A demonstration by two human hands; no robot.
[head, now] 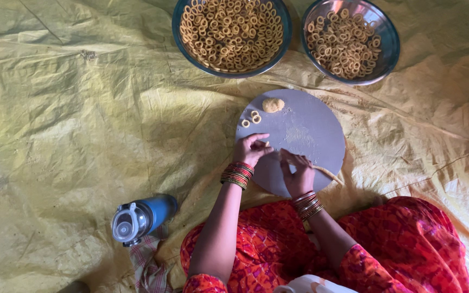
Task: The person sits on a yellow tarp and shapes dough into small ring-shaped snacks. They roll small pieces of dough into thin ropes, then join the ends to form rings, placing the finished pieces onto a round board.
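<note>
Fingers [260, 142] of my left hand [251, 150] are pinched together on a small piece of pale dough [266, 144] at the near-left part of the round grey board [305, 127]. My right hand [298, 172] lies flat, fingers stretched out and holding nothing, pressing on a thin rolled strand of dough [329, 173] that runs out to the right along the board's near edge.

Both wrists carry stacks of red and gold bangles [238, 174]. Further up the board sit three small finished dough rings [251, 118], and just beyond them a rounded lump of dough [273, 104].

Past the board stand two round metal bowls. The left blue-rimmed bowl [179, 32] is heaped full of dough rings; the right steel bowl [389, 38] holds a smaller layer of them.

Everything rests on a crumpled yellow plastic sheet [71, 119] spread over the floor. A blue bottle with a grey flip lid [142, 217] lies on its side near my left elbow, touching a checked cloth [147, 260]. My lap is covered in red patterned fabric [397, 244].
</note>
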